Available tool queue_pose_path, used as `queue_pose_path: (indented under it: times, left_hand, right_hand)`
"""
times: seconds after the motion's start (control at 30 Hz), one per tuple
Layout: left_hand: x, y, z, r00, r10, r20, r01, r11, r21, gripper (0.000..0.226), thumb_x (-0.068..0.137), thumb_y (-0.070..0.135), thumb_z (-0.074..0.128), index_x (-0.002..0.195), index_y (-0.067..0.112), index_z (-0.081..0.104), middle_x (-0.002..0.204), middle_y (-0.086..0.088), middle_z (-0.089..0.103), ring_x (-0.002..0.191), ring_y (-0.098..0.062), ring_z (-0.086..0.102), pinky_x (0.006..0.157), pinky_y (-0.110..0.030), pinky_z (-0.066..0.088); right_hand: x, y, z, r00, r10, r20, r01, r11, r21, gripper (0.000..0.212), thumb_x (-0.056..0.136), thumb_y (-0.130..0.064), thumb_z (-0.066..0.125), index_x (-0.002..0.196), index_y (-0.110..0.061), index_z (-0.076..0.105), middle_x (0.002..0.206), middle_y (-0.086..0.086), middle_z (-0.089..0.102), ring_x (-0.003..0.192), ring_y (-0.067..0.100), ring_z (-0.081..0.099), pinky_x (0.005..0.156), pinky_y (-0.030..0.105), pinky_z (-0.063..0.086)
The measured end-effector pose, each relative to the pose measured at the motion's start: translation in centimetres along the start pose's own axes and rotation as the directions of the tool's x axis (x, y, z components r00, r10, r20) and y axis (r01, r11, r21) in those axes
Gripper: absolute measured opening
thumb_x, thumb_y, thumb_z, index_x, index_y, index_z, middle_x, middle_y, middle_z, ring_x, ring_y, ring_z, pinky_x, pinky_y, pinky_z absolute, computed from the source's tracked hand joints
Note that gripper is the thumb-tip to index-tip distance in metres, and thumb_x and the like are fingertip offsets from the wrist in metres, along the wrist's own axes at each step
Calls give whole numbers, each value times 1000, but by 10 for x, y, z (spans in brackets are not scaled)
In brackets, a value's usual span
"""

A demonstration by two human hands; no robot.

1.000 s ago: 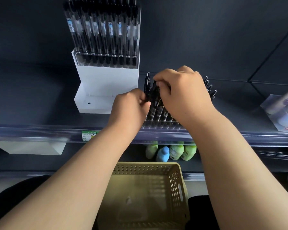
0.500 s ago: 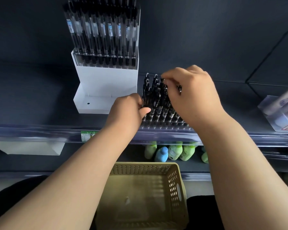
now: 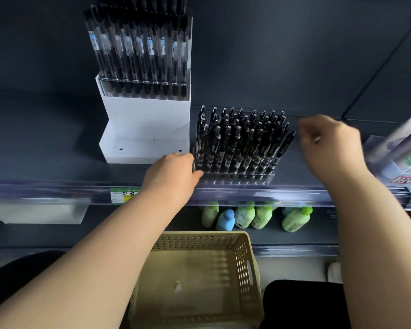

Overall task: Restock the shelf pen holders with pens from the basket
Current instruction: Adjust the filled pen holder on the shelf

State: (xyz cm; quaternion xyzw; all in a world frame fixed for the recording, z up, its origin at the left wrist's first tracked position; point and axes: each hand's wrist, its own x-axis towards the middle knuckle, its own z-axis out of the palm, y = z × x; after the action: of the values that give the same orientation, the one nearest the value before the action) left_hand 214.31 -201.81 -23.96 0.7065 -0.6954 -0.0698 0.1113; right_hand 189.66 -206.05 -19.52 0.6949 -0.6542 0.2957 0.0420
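Observation:
A clear pen holder [image 3: 237, 175] on the dark shelf is packed with several black pens [image 3: 240, 141] leaning back. My left hand [image 3: 171, 176] grips its left end, thumb at the front corner, fingers hidden behind. My right hand [image 3: 330, 143] hovers to the right of the pens, blurred, with its fingers loosely curled and apart from them; I see nothing in it. A white tiered pen holder [image 3: 142, 129] stands to the left, its upper row full of clear-barrelled pens [image 3: 138, 48]. The beige perforated basket [image 3: 199, 236] sits below, with only a small white scrap inside.
The shelf's front rail [image 3: 271, 193] carries a green price tag [image 3: 124, 194]. Green and blue bottles [image 3: 244, 217] lie on the lower shelf. Packaged goods [image 3: 399, 148] stand at the right edge of the pen shelf.
My right hand has let go of the pens and swung away to the right. The black pens now stand uncovered in the clear holder. My left hand stays at the holder's left end.

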Motion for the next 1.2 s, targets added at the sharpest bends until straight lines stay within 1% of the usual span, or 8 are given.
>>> queue_pose_path:
  times: [0.1,0.17,0.37,0.53,0.7,0.87,1.03,1.2]
  left_hand:
    - [2,2,8,999,5,34,-6,999,41,39,94,46,46,113,13,55,105,-5,59,94,-23,55,69,-32,42]
    - [4,3,14,999,5,49,-8,998,63,41,94,48,43,113,13,52,106,-4,58,96,-22,54,70,-31,43]
    - [8,6,30,999,8,32,-10,997,71,51,94,52,39,124,12,46,117,-5,57,107,-22,54,81,-34,48]
    - [11,2,40,998,9,57,-17,989,148,55,93,58,32,122,13,45,117,-5,58,108,-22,55,85,-35,46]
    - [11,3,47,1000,-15,27,11,989,150,55,92,60,29,117,13,44,112,-7,60,103,-23,57,83,-34,45]
    - [11,9,49,999,-38,-16,40,994,100,59,92,57,36,129,12,34,111,-9,61,99,-24,60,81,-32,46]
    - [15,15,50,998,-51,34,43,978,205,55,92,58,34,114,8,44,108,-8,62,98,-23,59,78,-30,43]
    - [22,15,52,995,-75,60,63,981,182,69,91,62,29,131,7,37,116,-12,58,107,-25,54,84,-34,45]
  right_hand:
    - [-12,4,17,983,13,184,11,991,-130,14,84,-12,52,88,-2,62,88,25,65,88,41,55,73,40,47]
    - [-19,5,27,946,23,322,40,982,-187,24,87,-25,44,84,-3,56,89,22,61,91,38,53,74,39,47]
    - [-31,5,43,798,142,585,46,954,-296,57,91,-51,49,130,-9,40,137,8,45,130,28,35,99,40,36]
    - [-33,17,62,735,168,657,64,947,-314,86,89,-63,38,150,-11,6,158,2,8,146,20,1,115,40,15]
    - [-33,26,73,727,155,669,39,963,-266,91,86,-69,34,150,-12,3,158,2,6,146,18,-2,119,39,9]
    - [-33,28,76,725,136,675,-8,982,-190,90,88,-68,31,150,-11,0,158,0,5,146,13,-5,118,36,5]
    - [-31,36,77,731,114,672,35,978,-204,90,87,-69,27,150,-9,1,158,0,2,145,11,-7,119,36,2]
    - [-28,42,76,731,110,673,56,974,-220,90,86,-69,25,150,-9,4,158,1,0,145,11,-8,120,35,2]
